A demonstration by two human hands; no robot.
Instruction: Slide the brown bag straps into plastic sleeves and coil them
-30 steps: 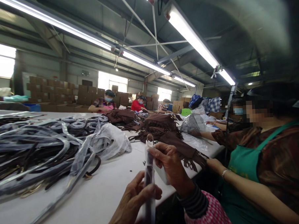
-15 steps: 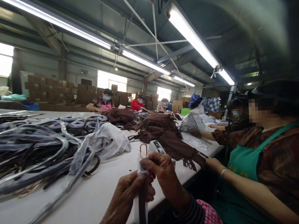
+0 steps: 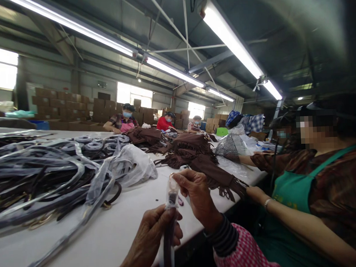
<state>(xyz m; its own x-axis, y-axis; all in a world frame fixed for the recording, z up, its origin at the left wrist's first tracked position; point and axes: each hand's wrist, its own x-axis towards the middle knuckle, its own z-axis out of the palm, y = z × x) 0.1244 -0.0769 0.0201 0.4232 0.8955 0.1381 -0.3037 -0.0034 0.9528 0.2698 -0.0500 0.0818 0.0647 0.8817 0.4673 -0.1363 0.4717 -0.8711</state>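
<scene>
A dark strap (image 3: 168, 244) in a clear plastic sleeve stands upright before me, at the table's near edge. My left hand (image 3: 154, 233) is closed around it just below its top end. At that end a gold-coloured metal clasp (image 3: 171, 183) shows through the wrinkled plastic. The thumb and fingertips of my right hand (image 3: 196, 191) pinch the plastic and clasp at the top. Behind the hands, a small purple-and-white thing (image 3: 180, 201) lies partly hidden on the white table (image 3: 135, 226).
Plastic-sleeved straps (image 3: 50, 174) are heaped on the left. Brown fringed bags (image 3: 193, 152) lie mid-table. A co-worker in a green apron (image 3: 295, 195) sits close at right, one hand on a bag's fringe. Other people work across the table; cartons (image 3: 61, 105) are stacked behind.
My right hand has moved up from the sleeve near my left hand to the clasp at the top. My left hand keeps its grip on the strap.
</scene>
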